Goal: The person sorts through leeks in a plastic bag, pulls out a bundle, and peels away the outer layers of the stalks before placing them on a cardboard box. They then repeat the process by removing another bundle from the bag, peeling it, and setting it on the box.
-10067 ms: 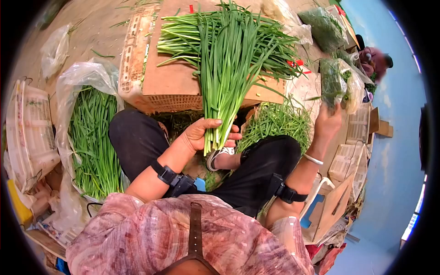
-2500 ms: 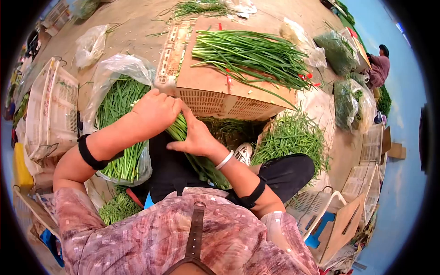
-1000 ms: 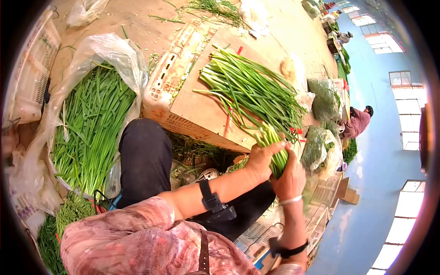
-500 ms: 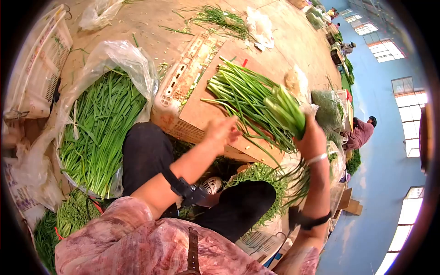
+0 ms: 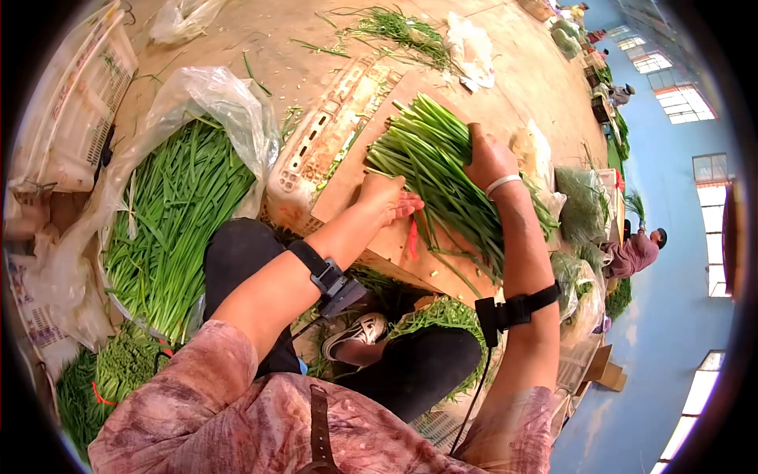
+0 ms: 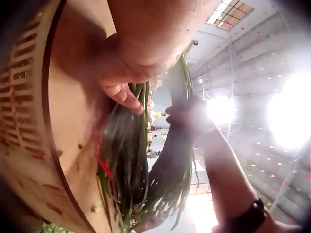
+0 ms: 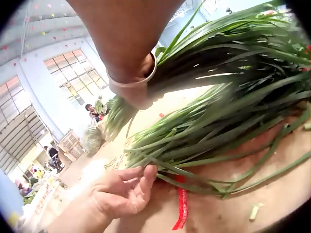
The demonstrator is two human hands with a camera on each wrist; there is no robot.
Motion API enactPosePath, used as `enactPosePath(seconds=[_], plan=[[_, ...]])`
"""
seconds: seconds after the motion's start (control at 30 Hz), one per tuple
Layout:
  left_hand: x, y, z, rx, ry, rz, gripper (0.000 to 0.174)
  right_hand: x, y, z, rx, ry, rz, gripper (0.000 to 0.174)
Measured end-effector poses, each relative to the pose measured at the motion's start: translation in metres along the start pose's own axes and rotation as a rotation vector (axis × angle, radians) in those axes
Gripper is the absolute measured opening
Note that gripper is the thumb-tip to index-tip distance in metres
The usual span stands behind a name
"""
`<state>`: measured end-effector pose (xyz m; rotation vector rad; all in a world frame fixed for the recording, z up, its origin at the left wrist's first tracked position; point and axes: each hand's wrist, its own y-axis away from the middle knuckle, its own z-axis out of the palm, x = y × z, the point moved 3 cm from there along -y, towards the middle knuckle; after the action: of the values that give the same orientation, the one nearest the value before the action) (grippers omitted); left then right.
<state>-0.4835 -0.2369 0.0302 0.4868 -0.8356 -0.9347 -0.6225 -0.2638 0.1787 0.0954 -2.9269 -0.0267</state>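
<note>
My right hand (image 5: 489, 160) grips a bunch of garlic chives (image 7: 121, 116) around its stems, over the board. Below that bunch lies a pile of garlic chives (image 5: 422, 170), pale stem ends toward the far left and green leaves toward the near right. The right wrist view shows the held bunch raised above the pile. My left hand (image 5: 385, 199) is at the near side of the pile, its fingertips right at the stems and its fingers fairly straight. A red tape strip (image 5: 413, 239) sticks out from under the pile beside that hand.
A brown board (image 5: 339, 197) lies on an upturned plastic crate (image 5: 294, 178). To the left, a clear plastic bag (image 5: 257, 107) holds more chives. Loose trimmings (image 5: 450, 312) lie by the right knee. Bagged greens (image 5: 583, 201) and another person (image 5: 634, 254) are at the right.
After both hands held the bunch off the board, the left hand let go and the right carried it over the pile. The left hand has since moved up to the pile's near side.
</note>
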Motion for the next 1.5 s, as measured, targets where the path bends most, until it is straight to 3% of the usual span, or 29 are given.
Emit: enactPosePath(seconds=[0.13,0.17,0.27,0.33,0.63,0.73,0.77,0.8,0.83,0.87,0.9,0.97,1.03,1.07,1.13,1.17,1.23,1.27,1.33,1.37,1.4,1.43,1.47,1.5], plan=[[-0.006,0.004,-0.001,-0.036,-0.036,0.07,0.025,-0.027,-0.003,0.048,-0.215,0.175,-0.007,0.054],[-0.007,0.005,0.002,-0.037,0.022,0.092,0.026,-0.036,0.0,0.056,-0.11,0.084,0.051,0.068],[-0.006,0.005,0.005,-0.056,0.092,0.119,0.028,-0.026,0.004,0.051,-0.056,0.041,0.009,0.077],[-0.007,0.006,0.004,-0.072,0.092,0.113,0.029,-0.025,0.003,0.044,-0.145,0.04,0.01,0.085],[0.012,0.014,-0.008,-0.05,-0.277,0.031,0.023,-0.02,0.004,0.014,-0.367,0.062,-0.009,0.114],[0.012,0.005,-0.013,-0.123,-0.604,0.021,0.025,-0.022,0.012,0.003,-0.32,0.053,0.001,0.107],[0.013,0.011,-0.013,-0.125,-0.607,0.019,0.025,-0.02,0.012,0.0,-0.246,-0.045,-0.005,0.095],[0.017,0.025,-0.009,-0.152,-0.782,0.132,0.025,-0.016,0.011,-0.002,-0.171,-0.142,-0.011,0.085],[0.022,0.036,-0.005,-0.179,-0.956,0.245,0.025,-0.006,0.009,0.006,-0.174,-0.144,-0.006,0.085],[0.03,0.043,-0.001,-0.09,-1.47,0.61,0.038,0.008,0.002,0.016,-0.05,-0.201,-0.025,0.074],[0.027,0.047,-0.003,-0.1,-1.474,0.607,0.038,0.014,-0.004,0.016,0.074,-0.255,-0.042,0.063],[0.023,0.066,0.0,0.139,-1.707,1.209,0.067,0.028,-0.016,0.025,0.101,-0.292,-0.012,0.054],[0.03,0.084,0.013,0.13,-1.768,1.474,0.087,0.041,-0.033,0.048,0.034,-0.378,-0.067,0.052],[0.034,0.082,0.018,0.121,-1.771,1.475,0.087,0.044,-0.041,0.058,0.012,-0.383,-0.085,0.051],[0.046,0.074,0.032,0.169,-1.998,1.672,0.108,0.049,-0.051,0.074,-0.005,-0.487,-0.086,0.052],[0.051,0.073,0.039,0.161,-2.003,1.673,0.108,0.052,-0.057,0.082,-0.023,-0.588,-0.093,0.053],[0.055,0.062,0.054,0.078,-2.277,1.487,0.098,0.058,-0.068,0.11,-0.048,-0.571,-0.113,0.052],[0.052,0.034,0.051,0.306,-2.265,1.777,0.079,0.059,-0.072,0.126,-0.052,-0.572,-0.198,0.051],[0.054,0.025,0.056,0.297,-2.269,1.733,0.071,0.059,-0.071,0.138,0.036,-0.527,-0.305,0.045],[0.055,0.019,0.058,0.299,-2.277,1.676,0.064,0.05,-0.063,0.122,-0.02,-0.46,-0.285,0.029],[0.053,0.01,0.057,0.38,-2.277,1.77,0.08,0.043,-0.058,0.109,-0.094,-0.384,-0.278,0.028],[0.053,0.011,0.059,0.368,-2.278,1.776,0.08,0.035,-0.052,0.097,-0.167,-0.31,-0.271,0.027],[0.055,0.013,0.061,0.345,-2.274,1.72,0.093,0.027,-0.04,0.082,-0.162,-0.512,-0.153,0.027],[0.057,0.013,0.062,0.327,-2.267,1.663,0.107,0.024,-0.033,0.084,-0.16,-0.512,-0.148,0.027]])
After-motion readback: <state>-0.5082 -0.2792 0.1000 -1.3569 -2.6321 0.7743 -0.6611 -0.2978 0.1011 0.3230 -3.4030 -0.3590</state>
